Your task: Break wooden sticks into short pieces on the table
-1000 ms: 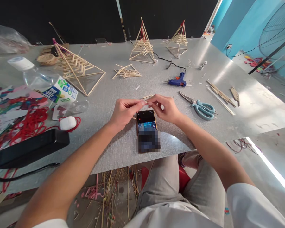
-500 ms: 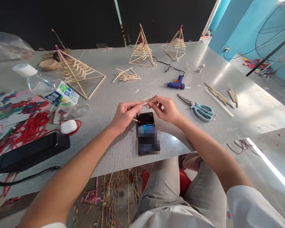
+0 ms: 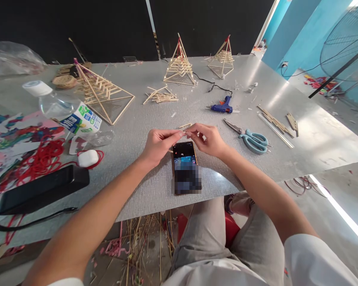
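Observation:
Over the top end of a phone (image 3: 183,150), my left hand (image 3: 158,146) and my right hand (image 3: 208,140) meet with fingertips pinched together. A short wooden stick (image 3: 184,133) is between them, mostly covered by the fingers. Below my left hand shows the end of another thin stick (image 3: 170,151); whether that hand holds it I cannot tell. Just beyond the fingertips a few short stick pieces (image 3: 185,125) lie on the table. The phone lies face up with its screen lit, its lower part blurred out.
Blue-handled scissors (image 3: 253,140), a blue glue gun (image 3: 222,105) and loose sticks (image 3: 276,121) lie right. A stick pile (image 3: 161,95) and stick pyramids (image 3: 180,69) stand farther back. At left are a plastic bottle (image 3: 55,104), red cord (image 3: 41,161) and a black power bank (image 3: 43,190).
My fingertips have drawn closer together, so less of the stick shows between them. The view has shifted slightly; the things on the table stay in place.

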Tool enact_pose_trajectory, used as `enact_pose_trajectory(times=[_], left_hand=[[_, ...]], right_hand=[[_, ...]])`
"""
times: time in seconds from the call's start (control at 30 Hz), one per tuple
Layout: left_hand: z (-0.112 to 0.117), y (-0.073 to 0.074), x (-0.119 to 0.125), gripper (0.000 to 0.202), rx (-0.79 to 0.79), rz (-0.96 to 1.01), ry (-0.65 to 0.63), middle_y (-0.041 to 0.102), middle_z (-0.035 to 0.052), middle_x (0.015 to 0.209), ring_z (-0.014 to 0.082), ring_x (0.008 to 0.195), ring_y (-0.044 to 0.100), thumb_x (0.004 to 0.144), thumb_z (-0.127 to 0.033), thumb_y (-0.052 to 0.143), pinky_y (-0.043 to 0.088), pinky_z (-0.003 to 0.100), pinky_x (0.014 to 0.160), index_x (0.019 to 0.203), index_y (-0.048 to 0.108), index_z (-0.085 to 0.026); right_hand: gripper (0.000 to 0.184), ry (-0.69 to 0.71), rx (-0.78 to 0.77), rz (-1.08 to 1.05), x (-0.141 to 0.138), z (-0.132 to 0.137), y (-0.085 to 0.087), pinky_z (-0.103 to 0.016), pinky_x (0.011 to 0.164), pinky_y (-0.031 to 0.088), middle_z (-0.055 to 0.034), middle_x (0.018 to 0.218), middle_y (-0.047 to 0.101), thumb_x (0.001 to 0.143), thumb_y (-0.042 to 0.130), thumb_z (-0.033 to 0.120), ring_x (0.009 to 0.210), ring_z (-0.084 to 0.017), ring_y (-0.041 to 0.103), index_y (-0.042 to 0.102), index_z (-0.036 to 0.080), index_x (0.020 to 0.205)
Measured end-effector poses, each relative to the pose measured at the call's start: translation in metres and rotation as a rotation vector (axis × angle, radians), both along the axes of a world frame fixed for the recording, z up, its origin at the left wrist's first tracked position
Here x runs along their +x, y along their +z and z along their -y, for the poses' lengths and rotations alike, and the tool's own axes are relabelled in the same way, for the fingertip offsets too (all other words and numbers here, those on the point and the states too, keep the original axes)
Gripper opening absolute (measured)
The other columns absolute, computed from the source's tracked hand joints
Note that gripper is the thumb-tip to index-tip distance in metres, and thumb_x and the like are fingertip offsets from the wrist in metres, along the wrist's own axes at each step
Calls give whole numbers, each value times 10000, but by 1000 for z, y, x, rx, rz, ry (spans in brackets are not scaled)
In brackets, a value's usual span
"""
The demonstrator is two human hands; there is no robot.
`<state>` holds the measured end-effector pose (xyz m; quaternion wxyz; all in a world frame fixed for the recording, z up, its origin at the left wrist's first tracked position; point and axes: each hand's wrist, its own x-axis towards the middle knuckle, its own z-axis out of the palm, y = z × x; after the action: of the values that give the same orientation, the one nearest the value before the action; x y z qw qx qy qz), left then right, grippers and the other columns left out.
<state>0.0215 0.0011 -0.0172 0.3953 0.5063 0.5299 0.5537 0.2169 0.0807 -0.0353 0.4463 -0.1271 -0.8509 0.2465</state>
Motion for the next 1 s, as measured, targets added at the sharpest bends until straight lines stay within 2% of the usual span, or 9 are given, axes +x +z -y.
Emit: enact_pose_trajectory(times=[0.23, 0.4, 0.57, 0.67, 0.8, 0.9, 1.0], left_hand=[[4, 9, 6, 240, 29, -20, 56, 594, -6, 574, 113, 597, 474, 723, -454, 865, 376, 274, 589, 731, 879, -215], [3, 8, 5, 253, 36, -49, 57, 557, -15, 552, 110, 578, 444, 741, -461, 851, 345, 267, 559, 699, 863, -212], [4, 8, 2, 273, 61, -111, 53, 548, -17, 561, 110, 565, 412, 801, -471, 818, 296, 263, 524, 791, 887, -207], [9, 11, 2, 291, 125, -227, 38, 551, -20, 571, 104, 541, 368, 872, -459, 765, 289, 270, 523, 853, 894, -199], [12, 12, 4, 298, 221, -351, 44, 614, 6, 630, 120, 588, 421, 935, -406, 699, 329, 281, 565, 893, 894, -185], [11, 11, 3, 296, 226, -333, 79, 643, 16, 667, 123, 605, 435, 937, -400, 693, 337, 283, 576, 908, 893, -185], [5, 11, -2, 294, 209, -262, 181, 519, -18, 588, 117, 571, 361, 931, -414, 702, 297, 285, 552, 919, 893, -190]], right_hand=[[172, -33, -37, -4, -1, 1, 1, -201, 604, 484, -36, 901, 798, 1089, 607, 262, 737, -89, 678, 747, 166, 1065], [209, -59, -25, 32, 0, 2, 3, -218, 622, 496, -57, 966, 825, 1094, 600, 281, 765, -97, 710, 778, 173, 1117], [246, -33, -139, 6, -1, 5, 6, -213, 590, 490, -57, 922, 831, 1084, 635, 328, 740, -100, 741, 809, 159, 1124], [303, -57, -192, 0, -2, 9, 8, -219, 580, 486, -51, 866, 824, 1072, 659, 414, 690, -101, 718, 825, 161, 1089], [370, -121, -196, -33, -4, 11, 9, -224, 574, 465, -28, 761, 790, 1059, 674, 496, 613, -89, 653, 837, 167, 1011], [335, -152, -211, -14, -2, 8, 10, -232, 571, 444, -8, 730, 753, 1055, 684, 465, 578, -78, 581, 832, 166, 1028], [247, -54, -177, 127, 4, 2, 13, -251, 604, 457, -22, 818, 765, 1045, 697, 378, 606, -86, 557, 824, 168, 1018]])
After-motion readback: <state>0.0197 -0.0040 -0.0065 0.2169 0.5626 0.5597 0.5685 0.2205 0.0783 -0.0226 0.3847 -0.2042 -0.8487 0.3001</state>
